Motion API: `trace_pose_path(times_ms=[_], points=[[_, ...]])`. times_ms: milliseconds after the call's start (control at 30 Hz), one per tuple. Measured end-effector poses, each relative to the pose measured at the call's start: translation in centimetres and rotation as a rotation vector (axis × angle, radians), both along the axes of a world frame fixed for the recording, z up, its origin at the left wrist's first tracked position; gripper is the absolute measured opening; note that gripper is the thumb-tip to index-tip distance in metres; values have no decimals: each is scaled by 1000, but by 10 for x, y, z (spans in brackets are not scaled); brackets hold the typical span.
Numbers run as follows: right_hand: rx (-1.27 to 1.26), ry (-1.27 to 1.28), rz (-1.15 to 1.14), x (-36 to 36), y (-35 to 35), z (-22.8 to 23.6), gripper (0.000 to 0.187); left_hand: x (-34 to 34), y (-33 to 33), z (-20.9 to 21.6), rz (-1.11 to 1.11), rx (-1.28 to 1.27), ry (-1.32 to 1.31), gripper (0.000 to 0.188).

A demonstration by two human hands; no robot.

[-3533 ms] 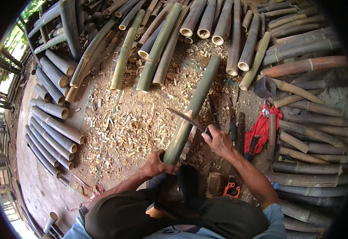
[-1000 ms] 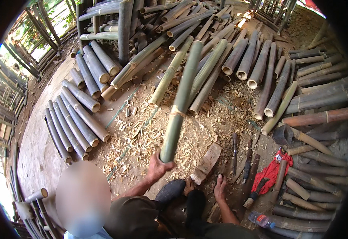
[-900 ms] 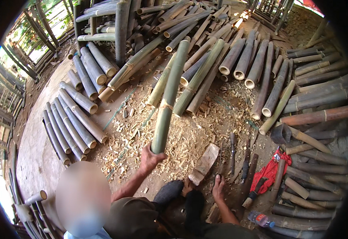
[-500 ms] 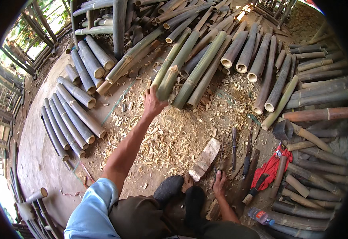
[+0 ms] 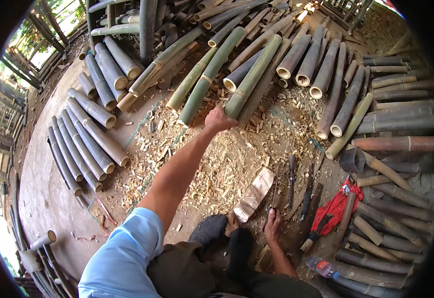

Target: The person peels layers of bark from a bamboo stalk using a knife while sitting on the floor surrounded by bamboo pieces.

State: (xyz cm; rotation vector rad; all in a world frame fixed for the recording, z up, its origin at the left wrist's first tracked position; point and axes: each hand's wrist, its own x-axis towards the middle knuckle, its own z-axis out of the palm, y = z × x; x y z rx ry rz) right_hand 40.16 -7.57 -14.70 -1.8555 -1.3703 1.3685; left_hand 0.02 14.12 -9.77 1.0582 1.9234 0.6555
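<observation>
My left hand [image 5: 220, 119] reaches far forward, its fingers closed on the near end of a green bamboo pole [image 5: 254, 74]. Left of it lie another green bamboo pole [image 5: 211, 74] and a thinner one [image 5: 192, 79], both untouched. Low at the right, beside my foot, my right hand [image 5: 273, 225] is closed round the handle of a thin-bladed knife [image 5: 275, 190], whose blade points away from me. A pale chopped wood block [image 5: 255, 194] rests just left of the blade.
Wood chips [image 5: 212, 169] cover the floor. Cut bamboo lengths [image 5: 90, 141] lie at left, with more bamboo [image 5: 400, 144] piled along the right. Right of the knife are a dark slim tool [image 5: 291, 181], a red cloth [image 5: 330, 213] and a plastic bottle [image 5: 322, 266].
My left hand has let go of the left green pole, now lying farther left, and moved right onto another green pole's end. My right hand stays at the knife.
</observation>
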Motion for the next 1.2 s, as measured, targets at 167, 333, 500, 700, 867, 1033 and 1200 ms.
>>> trace_pose_path(times_ms=[167,333,500,700,867,1033,1200], points=[[4,21,-19,17,2,-21,45,18,-26,27,48,229,-913,89],[5,113,1,8,1,-8,43,81,-128,64,-50,443,-1314,100],[-14,106,6,2,2,-4,42,43,-99,77,339,526,-1377,99],[-37,8,24,25,0,-23,34,49,-135,67,520,427,-1301,54],[12,78,112,60,-7,-66,45,74,-157,51,1008,290,-1121,52],[3,80,34,21,1,-24,64,46,-196,1,1092,249,-1078,65],[7,149,8,31,1,-26,63,46,-214,-13,872,100,-847,67]])
